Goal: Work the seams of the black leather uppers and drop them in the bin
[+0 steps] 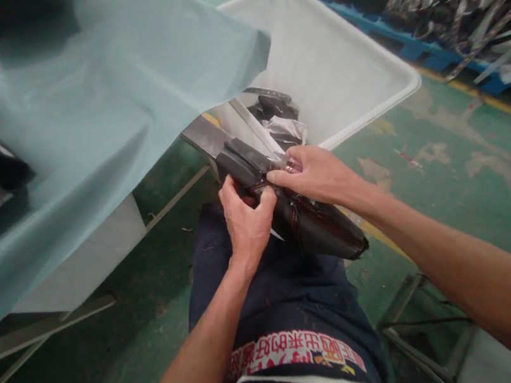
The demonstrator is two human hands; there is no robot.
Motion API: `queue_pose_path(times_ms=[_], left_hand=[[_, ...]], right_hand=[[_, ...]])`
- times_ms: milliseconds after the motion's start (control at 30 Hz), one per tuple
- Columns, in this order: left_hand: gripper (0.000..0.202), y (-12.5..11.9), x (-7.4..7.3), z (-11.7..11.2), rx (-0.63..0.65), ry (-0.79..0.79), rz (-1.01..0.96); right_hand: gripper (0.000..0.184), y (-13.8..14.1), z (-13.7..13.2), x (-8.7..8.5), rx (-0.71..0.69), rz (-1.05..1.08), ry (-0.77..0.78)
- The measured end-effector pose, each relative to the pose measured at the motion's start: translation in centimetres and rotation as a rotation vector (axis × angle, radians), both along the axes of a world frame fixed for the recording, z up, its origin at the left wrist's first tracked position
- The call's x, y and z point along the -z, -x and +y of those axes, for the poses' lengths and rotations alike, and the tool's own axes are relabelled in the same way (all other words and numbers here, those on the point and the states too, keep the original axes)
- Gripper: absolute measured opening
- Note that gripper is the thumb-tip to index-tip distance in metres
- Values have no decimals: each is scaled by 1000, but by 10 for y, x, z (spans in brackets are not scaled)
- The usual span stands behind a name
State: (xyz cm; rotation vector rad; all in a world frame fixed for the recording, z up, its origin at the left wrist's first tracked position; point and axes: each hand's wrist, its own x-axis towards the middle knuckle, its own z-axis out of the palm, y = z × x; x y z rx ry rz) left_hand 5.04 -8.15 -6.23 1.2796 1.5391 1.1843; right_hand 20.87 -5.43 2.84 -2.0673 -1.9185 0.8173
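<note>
Trousers (276,297) nearest; dark leather-like piece (318,224) above them, apparently at end of grey bar (206,138). L hand (249,210) pinches its near side, R hand (307,171) its far side, thumbs close tog. Main risk, prob.: uneven pull skews stitching (294,221). If either pinch slips, piece cd. drop to floor (445,144) or, less likely, into white bin (337,64) beyond.

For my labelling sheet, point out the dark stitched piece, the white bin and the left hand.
Dark stitched piece (311,223): head view, on its glossy surface.
White bin (337,64): head view, on its inner wall.
Left hand (247,218): head view, on its back.
</note>
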Motion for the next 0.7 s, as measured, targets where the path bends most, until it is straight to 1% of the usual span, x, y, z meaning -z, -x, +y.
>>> queue_pose_path(times_ms=[67,133,200,300,367,400,467,567,700], left_hand=[[68,2,0,-1,8,7,-7],[69,4,-4,-2,10,24,-3],[71,7,-9,-3,-33,47,29],[87,10,-19,-2,-147,30,147],[99,9,-23,1,-160,-24,229],[100,9,-24,3,-147,-48,256],[94,8,-25,8,-117,-70,284],[84,8,-23,11,-90,-62,277],[80,8,-25,10,-72,-58,257]], right_hand=[[28,5,0,-2,17,-89,-4],[29,10,-2,-3,34,-172,-22],[32,13,-4,-3,39,-232,-29],[34,15,-8,-3,38,-257,-29],[34,15,-10,-4,46,-269,-33],[34,14,-10,-5,47,-272,-31],[34,13,-10,-6,31,-265,-23],[37,11,-8,-7,-6,-247,-13],[38,9,-6,-6,-10,-231,-19]])
